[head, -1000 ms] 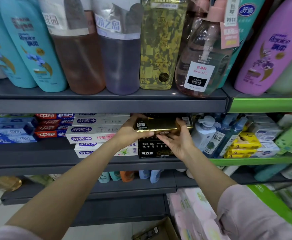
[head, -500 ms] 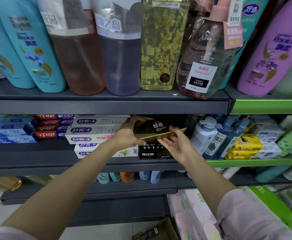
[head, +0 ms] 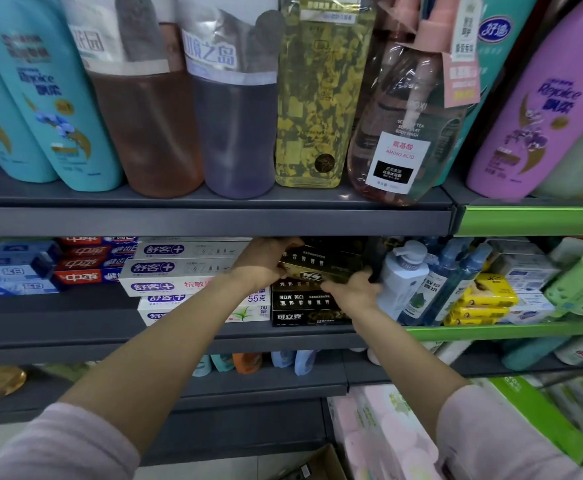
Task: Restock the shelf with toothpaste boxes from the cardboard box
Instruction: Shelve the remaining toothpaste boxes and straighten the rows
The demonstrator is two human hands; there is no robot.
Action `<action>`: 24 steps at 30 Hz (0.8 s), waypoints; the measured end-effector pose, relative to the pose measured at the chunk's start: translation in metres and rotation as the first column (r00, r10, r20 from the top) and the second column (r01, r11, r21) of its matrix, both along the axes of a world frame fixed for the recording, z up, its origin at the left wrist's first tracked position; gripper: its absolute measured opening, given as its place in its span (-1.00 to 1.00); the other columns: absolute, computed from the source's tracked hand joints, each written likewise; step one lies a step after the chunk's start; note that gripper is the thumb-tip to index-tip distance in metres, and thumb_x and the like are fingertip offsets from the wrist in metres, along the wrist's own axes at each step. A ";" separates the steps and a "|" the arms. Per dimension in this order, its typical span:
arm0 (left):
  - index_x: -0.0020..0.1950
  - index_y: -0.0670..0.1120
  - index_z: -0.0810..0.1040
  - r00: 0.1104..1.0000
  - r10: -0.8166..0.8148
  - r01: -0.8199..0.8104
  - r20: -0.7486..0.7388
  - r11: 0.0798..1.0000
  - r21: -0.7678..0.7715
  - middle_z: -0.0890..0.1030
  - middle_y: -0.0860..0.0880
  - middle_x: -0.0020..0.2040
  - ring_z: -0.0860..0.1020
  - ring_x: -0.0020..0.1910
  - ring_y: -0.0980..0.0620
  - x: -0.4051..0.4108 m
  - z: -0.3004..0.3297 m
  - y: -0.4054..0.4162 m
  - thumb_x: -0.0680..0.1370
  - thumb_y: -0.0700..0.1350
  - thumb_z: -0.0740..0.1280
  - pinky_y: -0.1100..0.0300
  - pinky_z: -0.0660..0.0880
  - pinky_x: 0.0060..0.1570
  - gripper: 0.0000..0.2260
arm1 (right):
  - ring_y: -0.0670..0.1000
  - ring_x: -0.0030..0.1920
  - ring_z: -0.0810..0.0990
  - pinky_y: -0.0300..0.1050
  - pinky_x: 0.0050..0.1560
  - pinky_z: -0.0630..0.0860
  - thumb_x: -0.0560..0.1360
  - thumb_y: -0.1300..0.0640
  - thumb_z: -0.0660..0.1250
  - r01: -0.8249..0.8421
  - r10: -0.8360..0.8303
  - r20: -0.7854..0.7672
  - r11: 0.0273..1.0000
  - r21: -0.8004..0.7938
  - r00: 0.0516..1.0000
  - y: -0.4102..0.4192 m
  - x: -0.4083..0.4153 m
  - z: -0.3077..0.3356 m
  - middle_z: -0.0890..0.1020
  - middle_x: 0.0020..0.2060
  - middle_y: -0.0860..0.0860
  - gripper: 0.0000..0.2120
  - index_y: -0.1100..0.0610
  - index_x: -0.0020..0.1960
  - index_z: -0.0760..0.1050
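A gold-and-black toothpaste box (head: 321,268) lies on top of a stack of black toothpaste boxes (head: 304,306) on the middle shelf (head: 75,337). My left hand (head: 266,263) grips the gold box's left end, fingers curled over its top. My right hand (head: 354,289) holds its right end from below and in front. The cardboard box (head: 314,465) shows only as a corner at the bottom edge, on the floor.
White toothpaste boxes (head: 182,271) are stacked directly left, red ones (head: 89,261) and blue ones (head: 9,271) further left. A white pump bottle (head: 401,275) stands close on the right. Large shampoo bottles (head: 234,109) fill the shelf above. Pink tissue packs (head: 387,434) sit low right.
Both hands have pushed the gold box deeper into the shelf and lower, onto the black stack. My right hand has slid toward its right end.
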State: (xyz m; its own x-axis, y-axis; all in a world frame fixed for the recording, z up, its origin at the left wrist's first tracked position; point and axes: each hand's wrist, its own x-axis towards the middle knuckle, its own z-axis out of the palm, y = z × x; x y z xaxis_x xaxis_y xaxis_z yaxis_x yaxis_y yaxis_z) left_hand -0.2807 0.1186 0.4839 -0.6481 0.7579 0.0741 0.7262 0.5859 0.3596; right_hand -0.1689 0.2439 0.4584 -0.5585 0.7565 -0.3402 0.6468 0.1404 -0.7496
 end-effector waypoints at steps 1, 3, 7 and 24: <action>0.39 0.03 0.38 1.000 0.002 -0.002 -0.029 1.000 -0.004 0.45 -0.02 0.37 0.40 0.36 -0.06 -0.002 -0.001 0.001 0.42 -0.19 0.45 0.11 0.31 0.36 -0.44 | 0.24 0.36 0.25 -0.01 0.35 0.30 0.45 0.06 0.41 -0.051 0.045 0.048 0.990 0.131 0.998 0.000 0.002 0.004 0.16 0.35 0.28 -0.16 0.20 0.51 -0.04; 0.39 0.06 0.37 0.993 0.010 -0.014 -0.122 0.999 -0.032 0.46 -0.01 0.36 0.40 0.34 -0.08 -0.007 -0.003 0.004 0.44 -0.08 0.43 0.07 0.32 0.35 -0.47 | 0.25 0.37 0.16 -0.03 0.37 0.24 0.47 0.05 0.38 -0.190 0.164 0.103 0.923 0.335 0.981 0.002 0.004 0.009 0.11 0.35 0.28 -0.23 0.17 0.50 0.01; 0.38 0.03 0.36 0.997 -0.018 0.013 -0.073 0.998 -0.062 0.45 -0.01 0.36 0.39 0.34 -0.08 -0.012 -0.004 0.014 0.42 -0.06 0.47 0.08 0.28 0.32 -0.43 | 0.23 0.41 0.12 -0.04 0.44 0.14 0.51 -0.03 0.30 -0.455 0.336 0.308 0.706 0.543 0.890 0.004 0.005 0.006 0.05 0.45 0.23 -0.29 0.17 0.51 0.05; 0.42 0.09 0.27 0.976 -0.083 0.050 -0.201 0.985 -0.165 0.50 -0.09 0.29 0.48 0.23 -0.13 -0.020 -0.022 0.017 0.46 0.06 0.39 0.07 0.43 0.19 -0.43 | 0.17 0.40 0.28 -0.03 0.32 0.34 0.53 0.25 0.27 -0.542 0.382 0.397 0.444 0.713 0.835 0.027 -0.019 -0.018 0.29 0.41 0.15 -0.44 0.14 0.48 0.16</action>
